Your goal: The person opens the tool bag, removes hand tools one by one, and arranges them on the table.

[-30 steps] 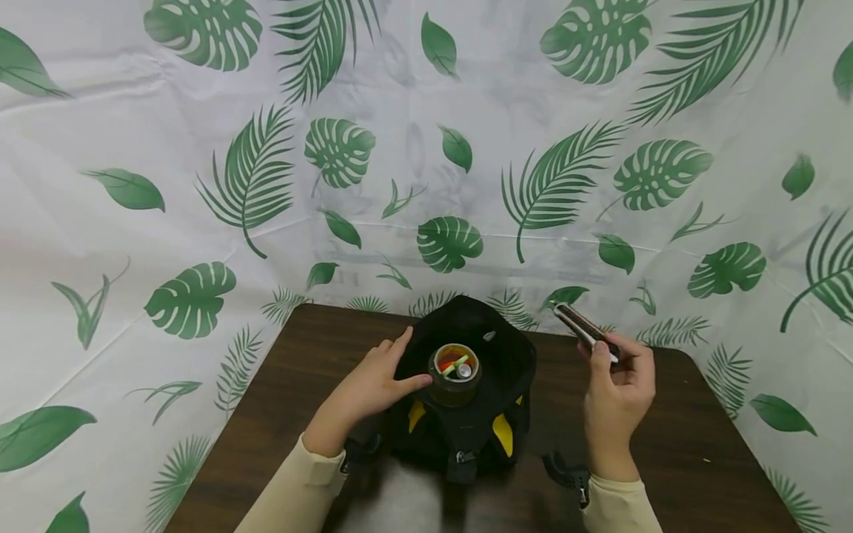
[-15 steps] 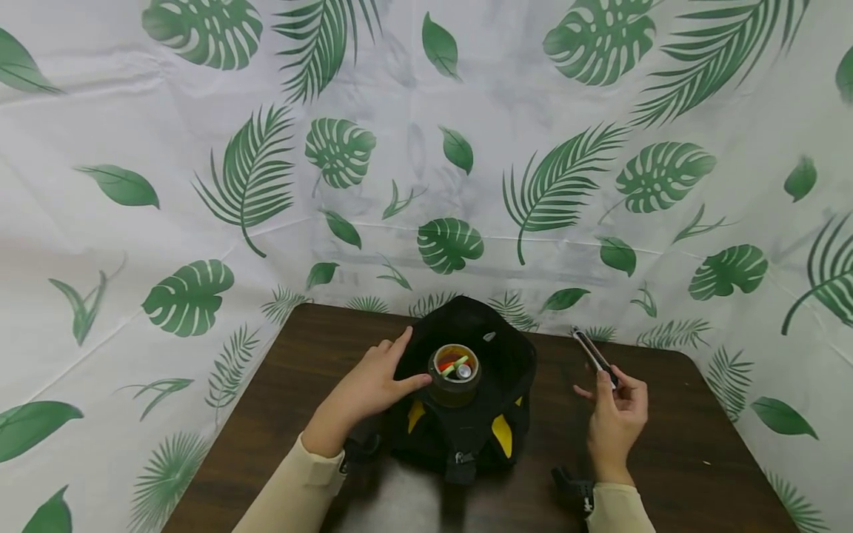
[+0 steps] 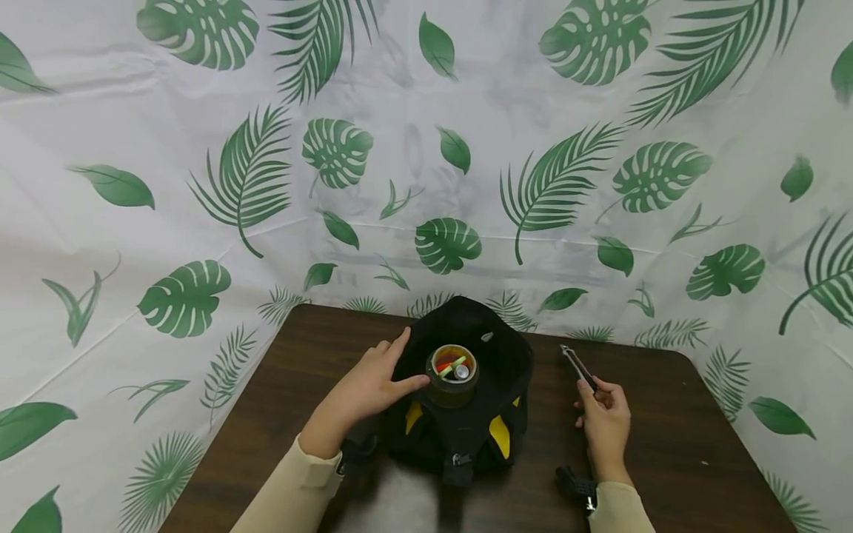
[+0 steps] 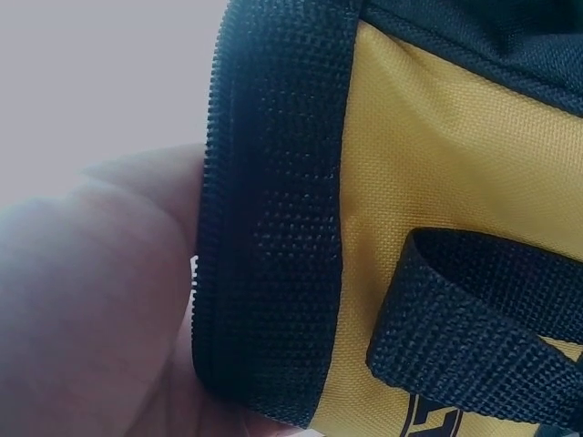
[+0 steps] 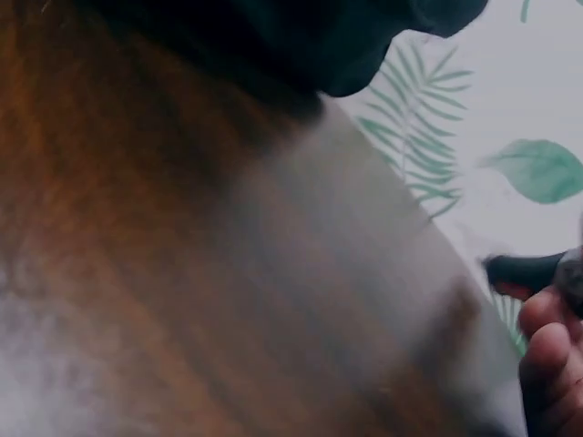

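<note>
At lower right, I saw the right hand (image 3: 605,423) pinch a slim tool (image 3: 577,367); the left hand (image 3: 363,386) gripped the bag (image 3: 466,433), a container (image 3: 451,397) covering its middle.

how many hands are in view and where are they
2. The left hand holds the left edge of the black bag; the right hand, to the bag's right, holds a slim tool. No others show.

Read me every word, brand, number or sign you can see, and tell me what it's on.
No words, brands or numbers can be read.
Bag, yellow side: a dark printed mark, cut off by the picture's edge, unreadable.
Slim tool in the right hand: any lettering too small.
Small items in the round container: likewise.
</note>
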The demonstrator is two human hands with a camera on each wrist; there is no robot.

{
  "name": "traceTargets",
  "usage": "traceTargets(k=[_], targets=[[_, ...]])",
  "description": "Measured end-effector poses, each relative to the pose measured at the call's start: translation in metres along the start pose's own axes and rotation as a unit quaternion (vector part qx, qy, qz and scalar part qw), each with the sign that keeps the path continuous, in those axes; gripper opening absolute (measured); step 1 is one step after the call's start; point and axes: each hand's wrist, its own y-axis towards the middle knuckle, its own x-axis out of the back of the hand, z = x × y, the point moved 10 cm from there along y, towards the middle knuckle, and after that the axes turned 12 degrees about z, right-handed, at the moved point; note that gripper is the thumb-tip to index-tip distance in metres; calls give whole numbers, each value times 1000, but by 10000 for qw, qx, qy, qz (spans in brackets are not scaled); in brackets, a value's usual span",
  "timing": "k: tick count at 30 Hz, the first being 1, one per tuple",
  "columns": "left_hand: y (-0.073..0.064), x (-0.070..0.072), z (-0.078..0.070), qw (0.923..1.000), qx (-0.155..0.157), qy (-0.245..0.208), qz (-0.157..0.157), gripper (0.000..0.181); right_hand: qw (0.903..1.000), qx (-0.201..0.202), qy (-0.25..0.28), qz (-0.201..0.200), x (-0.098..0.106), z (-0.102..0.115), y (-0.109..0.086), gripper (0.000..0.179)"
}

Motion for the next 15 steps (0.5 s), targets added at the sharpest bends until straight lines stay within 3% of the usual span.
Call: traceTargets(k=[5,11,15], targets=[[-1,0,2,10000,-12,17,54,102,9939,-301,-1041,228,-6,-6,-4,49],[-2,-1,4,10000,-39,-58,27,102,9833,-735,-1547,622,-14,-11,-5,63],[0,-1,2,10000,-63,-67,-17,102,9763,-779,-1919,629,-11,-5,2,57]])
